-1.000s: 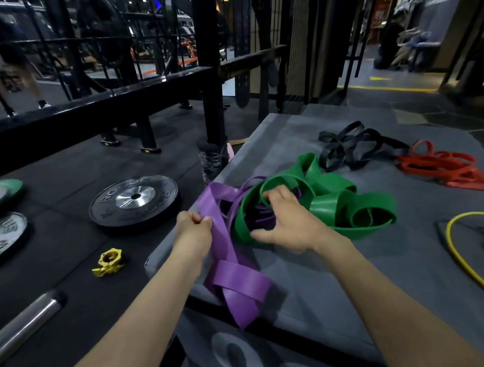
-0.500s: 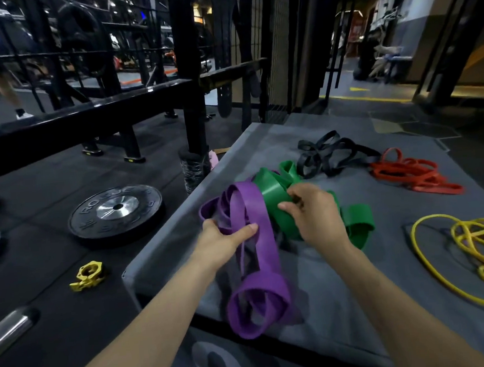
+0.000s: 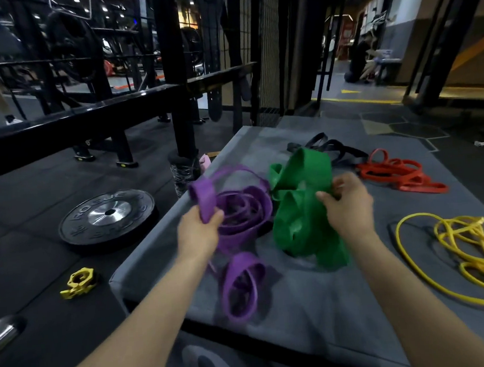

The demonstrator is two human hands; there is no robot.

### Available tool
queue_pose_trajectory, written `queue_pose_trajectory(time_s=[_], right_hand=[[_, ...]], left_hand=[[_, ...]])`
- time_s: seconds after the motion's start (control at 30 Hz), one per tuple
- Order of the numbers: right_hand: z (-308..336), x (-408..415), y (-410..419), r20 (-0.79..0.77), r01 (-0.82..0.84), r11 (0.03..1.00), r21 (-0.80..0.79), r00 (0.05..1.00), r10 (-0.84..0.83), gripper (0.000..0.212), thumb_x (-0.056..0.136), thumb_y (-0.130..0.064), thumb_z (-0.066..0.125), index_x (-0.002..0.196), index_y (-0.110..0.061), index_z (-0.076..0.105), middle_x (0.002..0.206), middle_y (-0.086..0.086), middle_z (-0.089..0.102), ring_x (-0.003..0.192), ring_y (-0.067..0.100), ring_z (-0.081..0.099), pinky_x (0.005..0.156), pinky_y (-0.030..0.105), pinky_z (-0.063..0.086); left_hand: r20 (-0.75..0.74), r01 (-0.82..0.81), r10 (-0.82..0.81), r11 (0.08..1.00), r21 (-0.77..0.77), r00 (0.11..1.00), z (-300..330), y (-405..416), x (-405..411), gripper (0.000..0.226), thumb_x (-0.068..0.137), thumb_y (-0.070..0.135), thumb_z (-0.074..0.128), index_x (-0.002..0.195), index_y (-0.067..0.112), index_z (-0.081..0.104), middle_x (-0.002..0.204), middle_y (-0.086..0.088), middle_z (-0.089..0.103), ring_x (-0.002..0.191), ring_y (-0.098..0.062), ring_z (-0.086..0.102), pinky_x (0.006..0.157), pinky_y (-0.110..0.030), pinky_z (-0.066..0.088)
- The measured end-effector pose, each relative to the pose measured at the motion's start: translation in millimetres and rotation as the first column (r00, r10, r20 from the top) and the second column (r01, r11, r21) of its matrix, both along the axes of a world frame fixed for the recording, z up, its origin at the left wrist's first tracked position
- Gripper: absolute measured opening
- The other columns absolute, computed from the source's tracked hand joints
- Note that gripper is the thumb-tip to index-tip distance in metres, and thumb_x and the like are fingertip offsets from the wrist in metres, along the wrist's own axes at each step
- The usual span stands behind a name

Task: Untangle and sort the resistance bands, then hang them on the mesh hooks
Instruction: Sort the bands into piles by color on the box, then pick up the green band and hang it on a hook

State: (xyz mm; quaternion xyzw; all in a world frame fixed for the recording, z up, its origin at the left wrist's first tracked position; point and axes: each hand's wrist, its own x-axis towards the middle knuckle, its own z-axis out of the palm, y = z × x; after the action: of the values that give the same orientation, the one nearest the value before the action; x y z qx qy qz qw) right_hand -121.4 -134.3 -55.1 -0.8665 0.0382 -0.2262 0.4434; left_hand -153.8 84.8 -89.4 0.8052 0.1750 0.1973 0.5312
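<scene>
The left hand has its grip clamped on a fold of the purple band, lifted off the grey padded desk, with a loose purple loop hanging down toward the near edge. The right hand pinches the wide green band, which bunches up just beside the purple one, the two touching at the middle. To the right lies a thin yellow band in coils; farther back, a red band and a black band lie heaped side by side, the green partly hiding the black. On the dark rubber floor to the left sit a yellow collar clip and a black weight plate; behind stand a black rack and a mesh panel
</scene>
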Motion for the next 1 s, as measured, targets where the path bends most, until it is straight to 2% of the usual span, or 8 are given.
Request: queue_pose_trajectory(time_s=[0.1, 0.2, 0.3, 0.4, 0.53, 0.73, 0.9, 1.0], right_hand=[[-0.1, 7.0, -18.6, -0.005, 0.047, 0.993, 0.104, 0.999, -0.046, 0.025, 0.083, -0.015, 0.069, 0.097, -0.005, 0.051, 0.091, 0.015, 0.06, 0.084, 0.029, 0.055, 0.068, 0.028, 0.035], [-5.2, 7.3, -18.2, -0.035, 0.019, 0.986, 0.166, 0.999, -0.014, 0.027, 0.081, -0.013, 0.07, 0.089, -0.012, 0.044, 0.074, 0.006, 0.053, 0.075, 0.025, 0.052, 0.066, 0.032, 0.04], [-13.5, 5.7, -12.9, -0.113, -0.003, 0.987, 0.161, 0.993, 0.022, 0.027, 0.081, -0.013, 0.071, 0.087, -0.013, 0.044, 0.073, 0.008, 0.056, 0.073, 0.025, 0.054, 0.065, 0.033, 0.043], [-20.1, 1.6, -8.3, -0.192, -0.037, 0.99, 0.133, 0.979, 0.062, 0.025, 0.082, -0.013, 0.069, 0.089, -0.012, 0.045, 0.078, 0.01, 0.058, 0.074, 0.025, 0.055, 0.065, 0.029, 0.041], [-22.2, 2.2, -8.0, -0.214, -0.061, 0.99, 0.124, 0.973, 0.087, 0.024, 0.082, -0.013, 0.069, 0.092, -0.013, 0.047, 0.078, 0.011, 0.058, 0.072, 0.025, 0.055, 0.064, 0.028, 0.041], [-28.3, 12.1, -15.3, -0.2, -0.041, 0.986, 0.16, 0.977, 0.073, 0.03, 0.08, -0.016, 0.071, 0.074, -0.024, 0.043, 0.077, 0.016, 0.065, 0.076, 0.032, 0.063, 0.07, 0.04, 0.052], [-29.7, 17.7, -18.5, -0.18, -0.035, 0.981, 0.19, 0.981, 0.069, 0.035, 0.08, -0.015, 0.072, 0.07, -0.026, 0.041, 0.079, 0.017, 0.065, 0.075, 0.034, 0.064, 0.072, 0.045, 0.055], [-29.7, 20.6, -18.3, -0.183, -0.045, 0.98, 0.193, 0.98, 0.081, 0.034, 0.08, -0.015, 0.071, 0.07, -0.026, 0.041, 0.077, 0.016, 0.065, 0.074, 0.033, 0.064, 0.071, 0.045, 0.055]], left_hand=[[-0.178, 0.043, -0.014, 0.986, 0.16, 0.984, -10.4, 16.6, -0.4, 0.031, 0.086, 0.039, 0.06, 0.097, 0.01, 0.063, 0.102, -0.014, 0.061, 0.106, -0.033, 0.056, 0.084, -0.033, 0.043], [-0.448, 0.159, -0.043, 0.962, 0.224, 0.893, -18.7, 13.1, -1.3, 0.055, 0.076, 0.059, 0.063, 0.113, 0.019, 0.053, 0.132, -0.02, 0.032, 0.127, -0.042, 0.029, 0.11, -0.044, 0.03], [-0.466, 0.193, -0.134, 0.978, 0.081, 0.875, -22.9, -1.1, 1.4, 0.1, 0.055, 0.06, 0.078, 0.136, 0.022, 0.032, 0.138, -0.02, 0.027, 0.132, -0.038, 0.026, 0.109, -0.049, 0.032], [-0.368, 0.074, -0.073, 0.997, -0.011, 0.927, -26.7, -16.9, 8.7, 0.118, 0.055, 0.042, 0.087, 0.143, 0.014, 0.013, 0.138, -0.019, 0.039, 0.126, -0.037, 0.041, 0.105, -0.044, 0.039], [-0.251, -0.055, 0.026, 0.992, -0.11, 0.968, -21.9, -25.1, 23.7, 0.08, 0.065, 0.015, 0.084, 0.125, 0.0, 0.034, 0.123, -0.017, 0.054, 0.11, -0.033, 0.055, 0.088, -0.036, 0.044], [-0.102, 0.004, 0.013, 0.986, 0.165, 0.995, -1.6, -8.6, 80.4, 0.046, 0.075, -0.003, 0.066, 0.116, 0.013, 0.051, 0.109, -0.012, 0.063, 0.102, -0.032, 0.061, 0.09, -0.039, 0.049], [0.047, 0.013, -0.042, 0.861, 0.509, 0.998, 28.1, -1.1, 126.9, 0.046, 0.087, 0.008, 0.056, 0.131, 0.019, 0.045, 0.122, -0.012, 0.058, 0.11, -0.033, 0.054, 0.092, -0.044, 0.045], [-0.089, 0.149, -0.126, 0.635, 0.758, 0.988, 0.4, -8.5, 119.9, 0.056, 0.094, 0.04, 0.046, 0.142, 0.017, 0.029, 0.146, -0.011, 0.035, 0.128, -0.033, 0.04, 0.103, -0.047, 0.035]])
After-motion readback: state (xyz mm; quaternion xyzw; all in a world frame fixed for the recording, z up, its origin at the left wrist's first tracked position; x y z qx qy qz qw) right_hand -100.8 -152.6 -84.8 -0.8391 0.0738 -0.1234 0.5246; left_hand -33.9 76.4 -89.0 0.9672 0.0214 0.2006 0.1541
